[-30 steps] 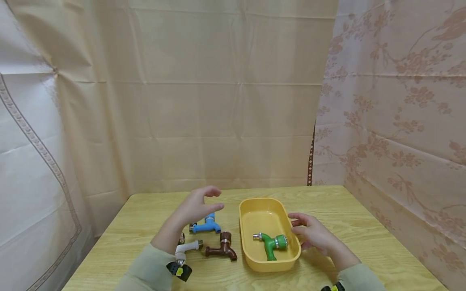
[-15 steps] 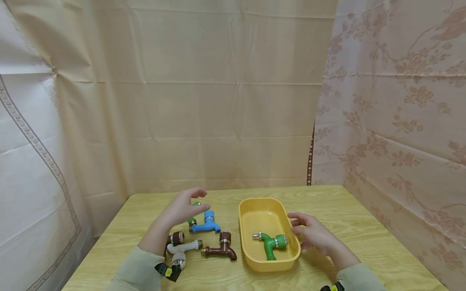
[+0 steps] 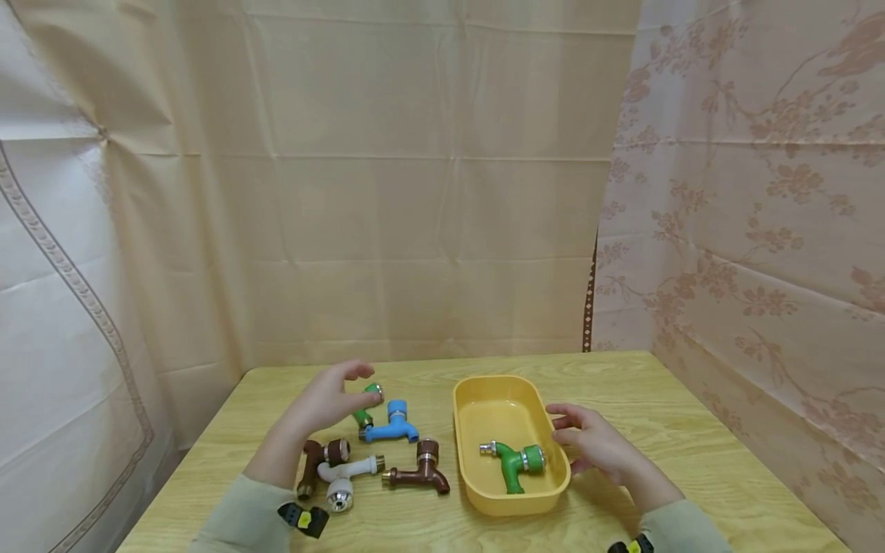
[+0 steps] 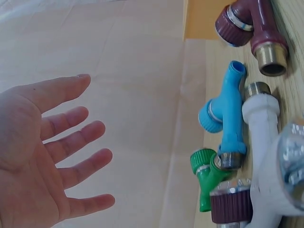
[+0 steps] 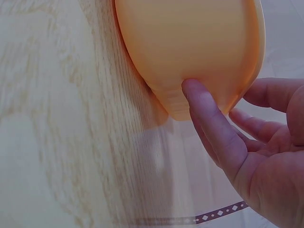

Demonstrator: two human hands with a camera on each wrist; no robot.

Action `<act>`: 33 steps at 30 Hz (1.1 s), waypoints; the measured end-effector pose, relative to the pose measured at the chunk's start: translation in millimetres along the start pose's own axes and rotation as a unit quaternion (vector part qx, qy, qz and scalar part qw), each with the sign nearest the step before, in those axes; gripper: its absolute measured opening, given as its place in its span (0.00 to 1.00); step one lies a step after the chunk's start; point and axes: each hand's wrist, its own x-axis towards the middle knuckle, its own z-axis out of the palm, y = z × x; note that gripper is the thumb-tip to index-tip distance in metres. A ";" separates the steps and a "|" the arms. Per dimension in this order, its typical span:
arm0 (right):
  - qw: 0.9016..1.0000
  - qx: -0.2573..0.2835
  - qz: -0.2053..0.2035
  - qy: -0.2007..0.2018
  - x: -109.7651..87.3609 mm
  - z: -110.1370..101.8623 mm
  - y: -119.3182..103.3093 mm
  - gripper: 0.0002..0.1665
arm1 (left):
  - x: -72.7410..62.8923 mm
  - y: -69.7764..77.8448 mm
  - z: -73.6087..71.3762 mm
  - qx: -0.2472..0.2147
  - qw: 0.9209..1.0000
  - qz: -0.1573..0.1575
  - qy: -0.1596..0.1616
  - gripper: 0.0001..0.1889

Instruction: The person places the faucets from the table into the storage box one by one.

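Observation:
My left hand point(image 3: 325, 399) is raised over the left part of the table, holding nothing, its fingers spread in the left wrist view. Near its thumb lie a green tap point(image 3: 362, 417) and a blue tap point(image 3: 390, 432). Closer to me are a brown tap point(image 3: 314, 461), a white tap point(image 3: 342, 476) beside it and another brown tap point(image 3: 423, 476). My right hand point(image 3: 598, 445) rests with loosely bent fingers against the right side of a yellow tray point(image 3: 477, 499). Inside the tray, toward its near end, lies a green tap point(image 3: 515, 467) with a silver threaded end.
The wood-grain table point(image 3: 643, 399) carries everything. A beige curtain point(image 3: 415, 192) hangs behind it, and a flower-patterned cloth point(image 3: 760, 230) hangs along the right side.
My left hand has moved left and slightly nearer me, bringing the far green tap and the left brown tap into view. The right hand and the tray have stayed put.

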 end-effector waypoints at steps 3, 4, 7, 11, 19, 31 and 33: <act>1.000 0.002 -0.001 -0.002 0.6 -0.3 0.8 0.34 | -1.1 -4.9 -1.8 0.004 1.000 0.002 0.001 0.27; 1.000 0.003 -0.001 -0.002 0.5 -0.3 0.8 0.34 | -1.6 -6.2 -2.5 0.006 1.000 0.002 0.001 0.27; 1.000 0.003 0.002 0.000 -0.2 0.3 -0.7 0.34 | -2.9 -9.6 -4.3 0.008 1.000 -0.002 -0.001 0.28; 1.000 0.004 0.005 0.002 -1.2 1.1 -3.3 0.34 | -4.3 -13.4 -5.6 0.020 1.000 -0.003 -0.005 0.26; 1.000 0.007 0.000 -0.004 -0.5 0.5 -2.3 0.34 | -7.7 -24.8 -8.5 0.019 0.999 -0.019 -0.021 0.27; 1.000 0.001 0.004 0.002 -0.4 0.9 -1.3 0.34 | -12.9 -41.1 -10.3 0.036 0.998 -0.035 -0.035 0.29; 1.000 0.001 0.004 0.002 -0.6 0.9 -0.8 0.34 | -13.2 -42.6 -9.4 0.040 0.998 -0.043 -0.035 0.28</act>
